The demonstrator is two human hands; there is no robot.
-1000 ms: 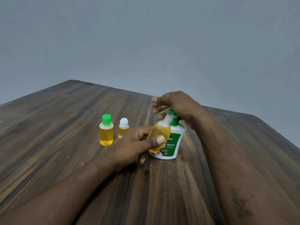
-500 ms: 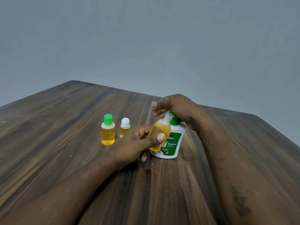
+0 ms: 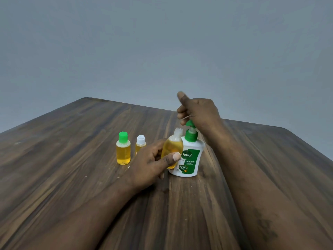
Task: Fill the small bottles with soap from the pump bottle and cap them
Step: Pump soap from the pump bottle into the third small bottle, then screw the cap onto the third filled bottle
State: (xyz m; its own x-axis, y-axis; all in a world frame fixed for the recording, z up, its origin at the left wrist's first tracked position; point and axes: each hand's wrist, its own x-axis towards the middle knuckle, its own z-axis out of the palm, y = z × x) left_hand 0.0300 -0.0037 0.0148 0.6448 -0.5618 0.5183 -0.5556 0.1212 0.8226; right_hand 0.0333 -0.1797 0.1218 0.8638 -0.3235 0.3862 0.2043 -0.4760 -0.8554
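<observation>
Soft, even light is filling the room, not very bright and not dark. A small, soft shadow is lying on the tabletop (image 3: 72, 177) under the left hand (image 3: 149, 163). The right hand (image 3: 200, 112) is looking blurry, most of all at its raised finger. The tabletop's far edges are looking bent near the sides. The grey wall (image 3: 162, 42) is getting darker toward the corners.

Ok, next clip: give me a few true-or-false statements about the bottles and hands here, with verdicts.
1. The left hand grips an uncapped small bottle. True.
2. The green-capped bottle is empty. False: it holds yellow soap almost to its neck.
3. The white-capped bottle lies on its side. False: it stands upright on the table.
4. The right hand is over the top of the pump bottle. True.
</observation>
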